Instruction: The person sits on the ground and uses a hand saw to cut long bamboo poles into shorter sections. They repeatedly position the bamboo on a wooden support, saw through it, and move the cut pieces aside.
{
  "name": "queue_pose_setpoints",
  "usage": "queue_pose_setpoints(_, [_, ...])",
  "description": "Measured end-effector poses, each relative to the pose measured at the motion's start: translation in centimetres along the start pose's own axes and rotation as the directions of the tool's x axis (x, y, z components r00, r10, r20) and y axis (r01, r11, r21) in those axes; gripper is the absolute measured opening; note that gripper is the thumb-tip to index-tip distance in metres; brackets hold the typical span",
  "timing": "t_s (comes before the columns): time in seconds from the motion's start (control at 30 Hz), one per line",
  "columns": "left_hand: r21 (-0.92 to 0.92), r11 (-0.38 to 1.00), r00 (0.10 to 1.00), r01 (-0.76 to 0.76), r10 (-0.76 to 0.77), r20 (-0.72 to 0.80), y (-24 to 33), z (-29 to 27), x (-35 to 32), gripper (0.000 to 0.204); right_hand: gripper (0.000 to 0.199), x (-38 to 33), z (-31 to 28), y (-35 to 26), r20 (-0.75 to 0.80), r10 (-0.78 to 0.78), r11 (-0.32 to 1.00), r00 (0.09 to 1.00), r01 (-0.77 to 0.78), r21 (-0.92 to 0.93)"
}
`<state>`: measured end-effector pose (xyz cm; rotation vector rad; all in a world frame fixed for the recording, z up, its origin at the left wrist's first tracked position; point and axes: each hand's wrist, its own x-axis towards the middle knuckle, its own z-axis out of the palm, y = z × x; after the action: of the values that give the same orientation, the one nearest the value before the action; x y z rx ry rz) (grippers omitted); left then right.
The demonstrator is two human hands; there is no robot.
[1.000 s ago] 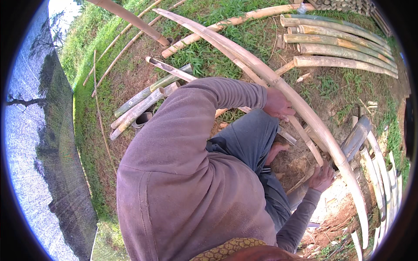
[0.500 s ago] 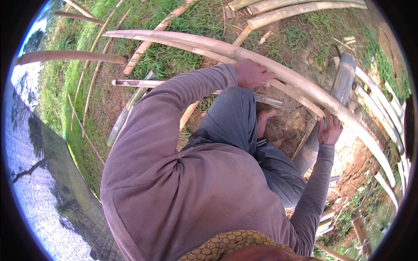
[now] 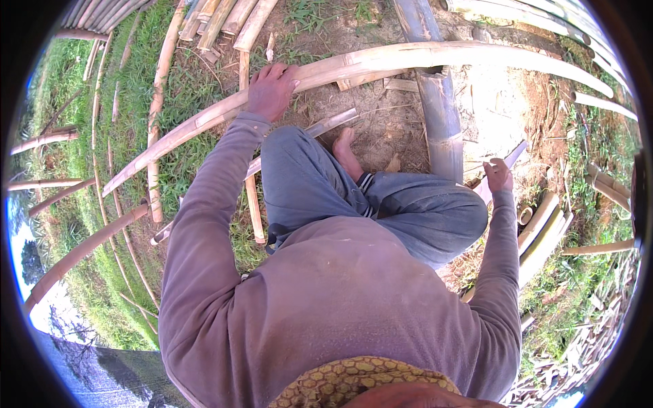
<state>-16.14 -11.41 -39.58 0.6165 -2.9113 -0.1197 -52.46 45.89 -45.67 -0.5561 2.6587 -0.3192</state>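
A long split bamboo pole (image 3: 354, 64) lies across in front of me, resting over a thick grey bamboo culm (image 3: 441, 115) on the ground. Around its left part my left hand (image 3: 272, 92) is closed, with the fingers over the far edge. To the right of my knee, my right hand (image 3: 498, 175) has its fingers bent at a flat, pale, tapering handsaw (image 3: 518, 151). The wrist and hand cover part of the blade, and its handle end is mostly hidden beside my knee.
Cut bamboo pieces (image 3: 218, 20) are heaped at the far left, with more split lengths (image 3: 544, 224) by my right forearm. A row of poles (image 3: 517, 13) lies at the far right. My bare foot (image 3: 347, 153) is near the thick culm.
My right hand has left the split bamboo and moved down right to the handsaw. My left hand remains on the bamboo. The view has turned, with the pole now farther up.
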Motion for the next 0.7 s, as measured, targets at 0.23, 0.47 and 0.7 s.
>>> queue_pose_setpoints(0.23, [-0.006, 0.999, 0.999, -0.037, 0.037, 0.008, 0.2, -0.9, 0.6, 0.040, 0.040, -10.4, 12.4, 10.7, 0.318, 0.090, 0.968, 0.944, -0.158, 0.195])
queue_pose_setpoints(0.47, [0.022, 0.999, 0.997, -0.032, 0.031, 0.066, -0.4, -0.6, 0.6, 0.041, 0.038, -11.2, 14.4, 8.3, 0.267, 0.259, 0.965, 0.928, -0.263, -0.022])
queue_pose_setpoints(0.7, [0.030, 0.999, 0.998, -0.036, 0.035, 0.048, 0.4, -1.1, 0.7, 0.039, 0.036, -12.0, 13.0, 7.6, 0.106, 0.363, 0.931, 0.926, -0.357, -0.072])
